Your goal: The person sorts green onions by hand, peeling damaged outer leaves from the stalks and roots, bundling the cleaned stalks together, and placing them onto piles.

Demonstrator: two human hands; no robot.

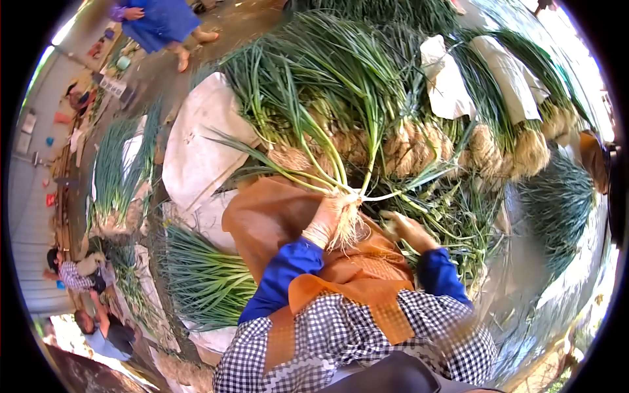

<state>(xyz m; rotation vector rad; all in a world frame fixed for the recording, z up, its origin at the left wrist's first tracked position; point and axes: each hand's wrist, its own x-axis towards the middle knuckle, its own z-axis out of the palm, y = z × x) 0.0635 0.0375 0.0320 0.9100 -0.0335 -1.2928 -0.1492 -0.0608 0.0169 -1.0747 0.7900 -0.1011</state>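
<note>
My left hand point(329, 215) grips a small clump of green onions point(341, 173) above my lap. Their stems fan out away from me, and pale stringy roots point(347, 229) hang down beside the hand. My right hand point(409, 230) is just to the right of the clump, fingers curled in; what they hold, if anything, is too small to make out. A brown apron point(268, 203) covers my lap under both hands. Loose leaves and stalks point(452, 216) are piled to the right, beneath and beyond my right hand.
Rooted green onion bundles point(327, 72) lie in a row ahead, some under white sacks point(445, 78). A pale sack point(203, 137) and more green onions point(206, 278) are at the left. A person in blue point(154, 23) stands at the far left; others sit along the left wall.
</note>
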